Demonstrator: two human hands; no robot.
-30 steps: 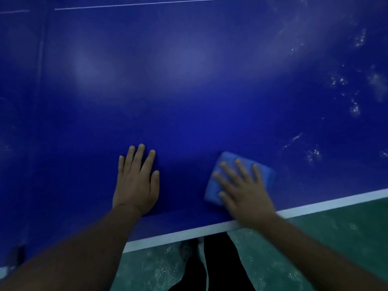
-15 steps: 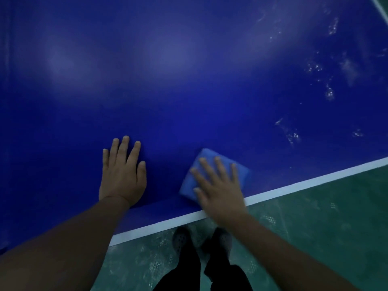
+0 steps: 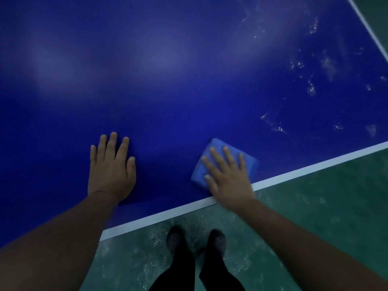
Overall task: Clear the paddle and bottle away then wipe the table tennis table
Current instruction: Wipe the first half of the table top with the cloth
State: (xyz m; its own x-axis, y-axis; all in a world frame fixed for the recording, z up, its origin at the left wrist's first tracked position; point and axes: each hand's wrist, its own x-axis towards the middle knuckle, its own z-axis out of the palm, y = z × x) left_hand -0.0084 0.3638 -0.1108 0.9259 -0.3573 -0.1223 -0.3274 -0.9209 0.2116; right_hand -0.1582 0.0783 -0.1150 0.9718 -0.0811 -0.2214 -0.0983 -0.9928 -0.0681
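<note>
Deep blue table [image 3: 168, 91] edged white, light blue cloth [image 3: 247, 162], mottled green floor [image 3: 325, 206]

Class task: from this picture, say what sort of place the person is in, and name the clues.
Probably an indoor sports hall or games room. The clues: a blue table tennis table with a white edge line, and green sports-type flooring beneath.

No readable text, label, brand, number or sign is to be found anywhere in view; the table tennis table [image 3: 168, 80] carries only plain white edge lines, and nothing is printed on the blue cloth [image 3: 212, 156].
</note>
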